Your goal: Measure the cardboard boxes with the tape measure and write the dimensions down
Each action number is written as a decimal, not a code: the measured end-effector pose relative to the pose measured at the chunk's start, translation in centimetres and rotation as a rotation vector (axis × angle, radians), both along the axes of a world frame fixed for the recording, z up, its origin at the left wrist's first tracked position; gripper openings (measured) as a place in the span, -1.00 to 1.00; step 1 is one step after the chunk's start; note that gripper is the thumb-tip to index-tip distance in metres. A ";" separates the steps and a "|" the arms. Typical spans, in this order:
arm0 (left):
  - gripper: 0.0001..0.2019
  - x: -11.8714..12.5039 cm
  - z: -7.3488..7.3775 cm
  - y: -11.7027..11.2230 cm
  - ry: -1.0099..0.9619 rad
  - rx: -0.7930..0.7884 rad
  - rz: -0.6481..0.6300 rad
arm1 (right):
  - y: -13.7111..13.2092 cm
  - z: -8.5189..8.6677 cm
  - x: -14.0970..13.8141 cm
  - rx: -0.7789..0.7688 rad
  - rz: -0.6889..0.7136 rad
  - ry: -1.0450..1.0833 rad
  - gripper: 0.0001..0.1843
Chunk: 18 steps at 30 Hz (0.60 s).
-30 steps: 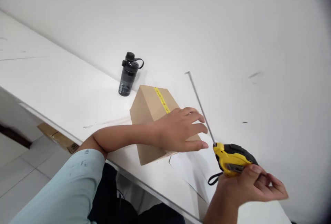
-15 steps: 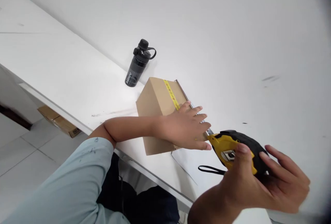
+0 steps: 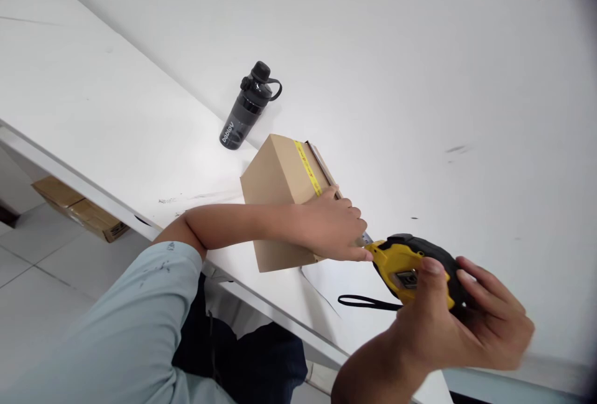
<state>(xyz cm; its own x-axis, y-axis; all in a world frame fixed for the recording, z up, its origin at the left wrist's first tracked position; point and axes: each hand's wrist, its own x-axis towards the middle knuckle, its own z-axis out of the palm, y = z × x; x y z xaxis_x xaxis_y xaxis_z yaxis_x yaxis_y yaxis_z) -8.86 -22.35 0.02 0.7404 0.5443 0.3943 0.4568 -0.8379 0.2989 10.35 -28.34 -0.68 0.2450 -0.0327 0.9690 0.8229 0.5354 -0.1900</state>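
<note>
A small brown cardboard box (image 3: 265,192) with a yellow printed tape strip (image 3: 305,165) stands on the white table. Along its far upper edge runs the metal blade (image 3: 321,163) of a tape measure. My left hand (image 3: 333,224) lies over the top of the box, its fingers curled over that edge and closed on the blade. In my right hand (image 3: 471,329) is the yellow and black tape measure (image 3: 405,264), thumb on its near side and fingers round the back. A black wrist strap (image 3: 368,301) hangs from the case.
A dark bottle (image 3: 245,109) with a loop on its cap stands beyond the box, near the white wall. Under the box's right side shows a white sheet (image 3: 331,283). Below the table, a cardboard carton (image 3: 79,208) rests on the tiled floor.
My left hand's spread fingers have curled in over the box edge and blade. The right hand and tape measure sit a little further left, and the view has shifted slightly.
</note>
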 end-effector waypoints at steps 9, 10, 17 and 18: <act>-0.47 -2.5 1.0 3.2 -0.001 -0.117 0.124 | -0.3 -2.2 1.3 0.058 0.006 -0.072 -0.61; -0.44 -3.4 1.4 4.1 0.030 -0.130 0.195 | -0.3 -2.3 1.3 0.053 0.004 -0.074 -0.61; -0.48 -6.3 2.2 8.2 0.079 -0.176 0.357 | -1.2 -2.0 0.9 -0.044 -0.017 -0.114 -0.64; -0.50 -6.1 2.0 8.3 0.079 -0.176 0.357 | -1.4 -1.9 0.7 -0.043 -0.014 -0.119 -0.64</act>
